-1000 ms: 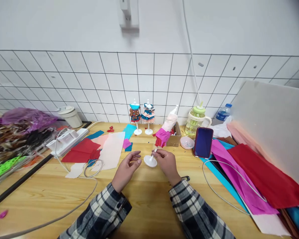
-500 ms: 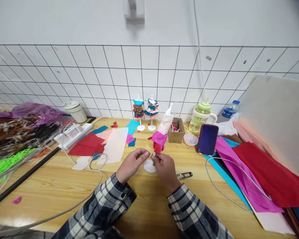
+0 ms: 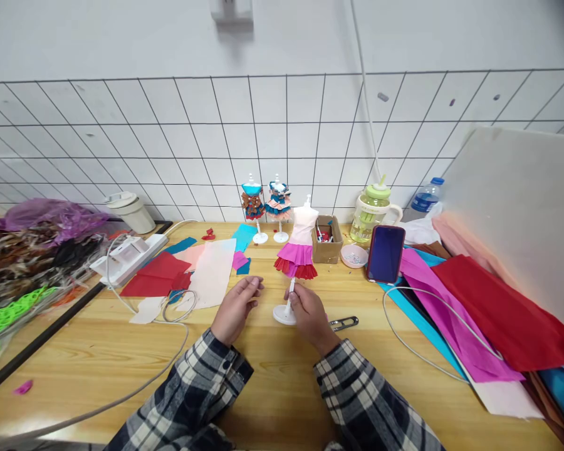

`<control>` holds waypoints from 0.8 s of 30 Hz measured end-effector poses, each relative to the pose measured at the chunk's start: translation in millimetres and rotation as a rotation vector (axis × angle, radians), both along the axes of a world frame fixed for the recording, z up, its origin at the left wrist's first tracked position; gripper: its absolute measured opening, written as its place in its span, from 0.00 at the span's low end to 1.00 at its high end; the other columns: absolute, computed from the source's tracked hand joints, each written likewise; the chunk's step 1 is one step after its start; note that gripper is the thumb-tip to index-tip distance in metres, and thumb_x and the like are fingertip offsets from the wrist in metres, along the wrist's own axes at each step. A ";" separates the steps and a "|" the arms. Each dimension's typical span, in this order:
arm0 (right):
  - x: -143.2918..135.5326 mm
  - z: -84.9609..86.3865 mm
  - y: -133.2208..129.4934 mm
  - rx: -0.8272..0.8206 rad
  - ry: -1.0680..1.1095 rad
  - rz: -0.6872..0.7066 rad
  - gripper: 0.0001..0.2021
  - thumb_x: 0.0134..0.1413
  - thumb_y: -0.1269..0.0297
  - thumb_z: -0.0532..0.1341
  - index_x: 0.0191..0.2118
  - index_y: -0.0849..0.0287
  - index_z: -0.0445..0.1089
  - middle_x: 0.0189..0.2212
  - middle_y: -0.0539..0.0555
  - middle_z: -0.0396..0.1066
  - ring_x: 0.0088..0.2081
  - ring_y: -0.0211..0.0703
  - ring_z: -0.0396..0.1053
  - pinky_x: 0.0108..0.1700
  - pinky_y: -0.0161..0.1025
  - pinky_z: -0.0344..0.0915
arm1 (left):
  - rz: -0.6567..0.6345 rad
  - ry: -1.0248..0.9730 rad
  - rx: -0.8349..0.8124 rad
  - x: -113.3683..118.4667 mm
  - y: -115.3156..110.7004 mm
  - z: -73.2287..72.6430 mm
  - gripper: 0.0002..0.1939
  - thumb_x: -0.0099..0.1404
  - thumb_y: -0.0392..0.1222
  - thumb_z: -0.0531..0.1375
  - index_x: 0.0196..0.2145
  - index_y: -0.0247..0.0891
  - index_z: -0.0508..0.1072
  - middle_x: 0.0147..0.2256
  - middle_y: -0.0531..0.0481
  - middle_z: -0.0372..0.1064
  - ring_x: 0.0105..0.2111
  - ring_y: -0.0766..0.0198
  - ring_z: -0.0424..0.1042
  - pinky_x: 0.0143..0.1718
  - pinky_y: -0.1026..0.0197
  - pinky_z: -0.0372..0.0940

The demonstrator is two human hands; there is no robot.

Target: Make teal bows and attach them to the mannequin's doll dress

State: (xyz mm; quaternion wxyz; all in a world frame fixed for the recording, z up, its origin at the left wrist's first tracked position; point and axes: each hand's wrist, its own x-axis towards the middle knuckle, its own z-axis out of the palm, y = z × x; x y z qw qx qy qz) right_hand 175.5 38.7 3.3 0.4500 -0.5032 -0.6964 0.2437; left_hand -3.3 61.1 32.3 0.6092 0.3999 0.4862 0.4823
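Observation:
A small white dress form stands in front of me on its round base. It wears a layered dress with a pale pink bodice, magenta ruffles and a red ruffle at the hem. My right hand is closed around the stand's thin post, below the skirt. To the left of the stand, my left hand is held just over the table with loosely curled fingers apart and nothing visible in them. A pair of thread snips lies beside my right wrist, partly hidden by it.
Two dressed forms stand at the back by a cardboard box, a pink dish, a phone and a green-lidded jug. Fabric pieces and a power strip lie left, folded fabrics right.
The dress form has gone from tilted to upright, its skirt now hanging down. My left hand has moved left, away from the post. The right hand still grips it.

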 end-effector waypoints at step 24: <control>3.9 1.6 -5.2 -0.017 -0.200 0.347 0.11 0.62 0.68 0.51 0.28 0.59 0.65 0.26 0.48 0.66 0.33 0.38 0.63 0.38 0.33 0.57 | -0.308 0.121 0.344 -20.6 8.5 29.4 0.33 0.52 0.41 0.69 0.54 0.40 0.64 0.54 0.43 0.65 0.55 0.51 0.64 0.55 0.54 0.60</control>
